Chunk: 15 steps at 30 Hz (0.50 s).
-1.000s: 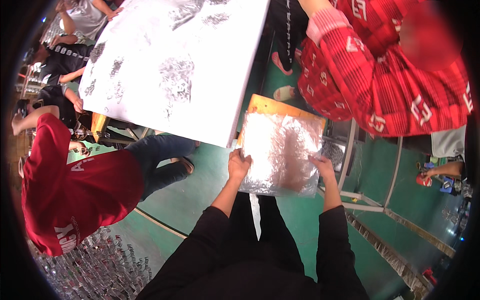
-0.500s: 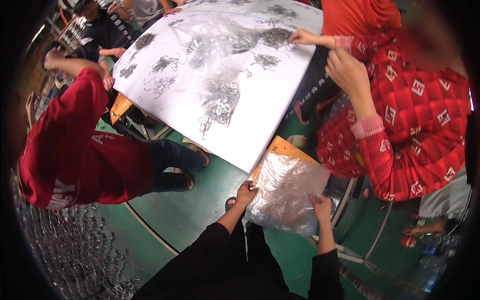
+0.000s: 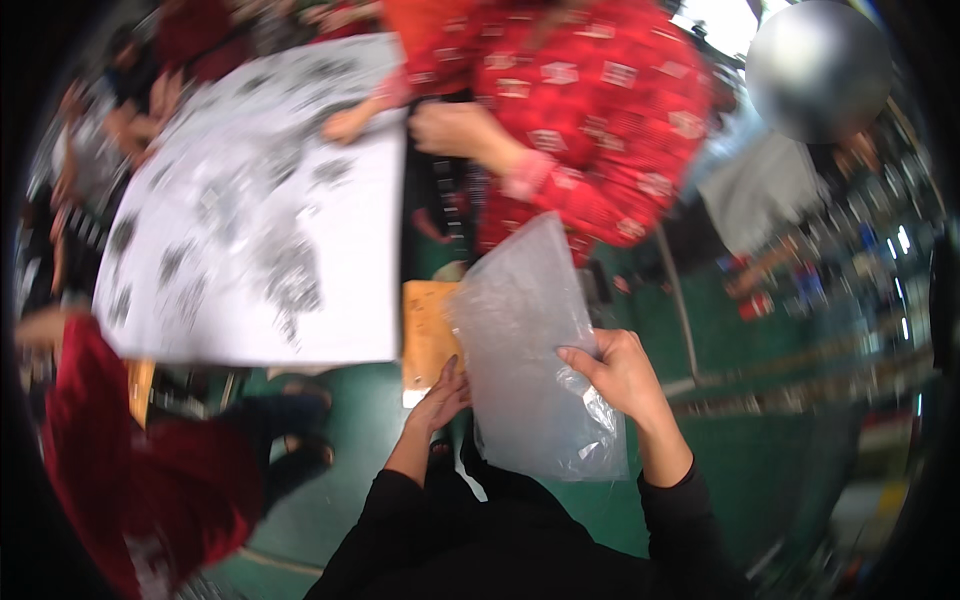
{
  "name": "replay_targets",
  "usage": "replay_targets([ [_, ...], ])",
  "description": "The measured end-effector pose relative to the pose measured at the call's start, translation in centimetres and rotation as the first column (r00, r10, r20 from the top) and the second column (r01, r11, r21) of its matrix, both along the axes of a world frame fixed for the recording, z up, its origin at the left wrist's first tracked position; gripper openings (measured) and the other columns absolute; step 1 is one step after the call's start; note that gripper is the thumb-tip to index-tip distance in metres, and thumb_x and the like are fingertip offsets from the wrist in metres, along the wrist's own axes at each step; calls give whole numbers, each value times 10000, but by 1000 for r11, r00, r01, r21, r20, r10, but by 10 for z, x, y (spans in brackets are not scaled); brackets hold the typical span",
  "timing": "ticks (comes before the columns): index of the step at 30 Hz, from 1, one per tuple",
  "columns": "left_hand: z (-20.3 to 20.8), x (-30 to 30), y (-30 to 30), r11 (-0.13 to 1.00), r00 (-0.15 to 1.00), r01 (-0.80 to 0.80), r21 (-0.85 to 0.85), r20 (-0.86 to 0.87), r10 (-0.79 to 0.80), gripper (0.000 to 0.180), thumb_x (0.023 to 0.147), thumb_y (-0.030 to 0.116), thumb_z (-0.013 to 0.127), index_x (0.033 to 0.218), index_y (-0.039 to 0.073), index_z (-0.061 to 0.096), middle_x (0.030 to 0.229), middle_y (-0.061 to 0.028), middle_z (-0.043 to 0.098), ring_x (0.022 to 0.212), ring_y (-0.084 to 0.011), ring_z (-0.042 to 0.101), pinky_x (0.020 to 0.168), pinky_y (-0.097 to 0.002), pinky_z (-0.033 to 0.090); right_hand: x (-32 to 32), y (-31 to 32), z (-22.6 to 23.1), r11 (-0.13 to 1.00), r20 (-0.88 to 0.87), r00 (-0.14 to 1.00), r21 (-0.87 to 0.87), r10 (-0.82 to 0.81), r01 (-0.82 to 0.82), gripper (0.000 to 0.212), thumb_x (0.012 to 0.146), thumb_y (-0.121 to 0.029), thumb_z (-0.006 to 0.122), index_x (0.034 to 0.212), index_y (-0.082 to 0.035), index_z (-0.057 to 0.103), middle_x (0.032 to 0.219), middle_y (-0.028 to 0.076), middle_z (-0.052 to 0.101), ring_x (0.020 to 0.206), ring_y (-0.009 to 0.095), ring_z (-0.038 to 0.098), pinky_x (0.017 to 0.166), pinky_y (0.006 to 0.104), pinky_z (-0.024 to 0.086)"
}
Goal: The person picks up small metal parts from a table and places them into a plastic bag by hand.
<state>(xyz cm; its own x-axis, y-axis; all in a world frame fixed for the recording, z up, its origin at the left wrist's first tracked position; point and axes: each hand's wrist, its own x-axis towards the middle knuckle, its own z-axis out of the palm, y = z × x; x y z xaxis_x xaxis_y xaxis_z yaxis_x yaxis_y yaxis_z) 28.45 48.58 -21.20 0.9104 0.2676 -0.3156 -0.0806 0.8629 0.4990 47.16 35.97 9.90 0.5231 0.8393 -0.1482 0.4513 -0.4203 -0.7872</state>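
Observation:
A flat, clear plastic bag (image 3: 530,370) is held up in front of me, tilted, with shiny creases near its lower right. My right hand (image 3: 622,378) grips its right edge, thumb on the front face and the other fingers behind. Beside the bag's left edge is my left hand (image 3: 440,398), its fingers stretched upward and apart, the tips close to the plastic. Whether they touch it I cannot tell. Behind the bag stands an orange-yellow wooden stool or board (image 3: 428,325), partly covered by it.
A large white table (image 3: 350,330) at the left bears piles of small dark metal pieces and clear plastic. A person in a red patterned jacket (image 3: 580,110) works at its right side; a person in dark red (image 3: 190,480) stands at left. Green floor (image 3: 350,440) lies below.
The view has swung to the right. The plastic bag has been lifted off the wooden surface and tilted up in my right hand. My left hand has let go of its edge.

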Motion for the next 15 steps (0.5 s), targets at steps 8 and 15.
replay_targets([
  [8,16,60,-80,822,802,569,7,217,-557,670,785,388,598,1281,27,329,1255,-117,436,1168,-271,409,988,-428,313,-15,-220,37,839,-194,826,26,-530,544,218,758,-208,668,809,4,657,547,5,532,494,62,449,471,246,383],
  [15,75,157,-263,273,282,958,-85,113,-953,663,771,430,602,1238,11,386,1189,-133,487,1081,-252,486,896,-430,408,-57,-445,9,369,-360,353,25,-863,929,203,742,-202,697,801,-9,667,628,8,604,552,60,505,521,217,413],
])
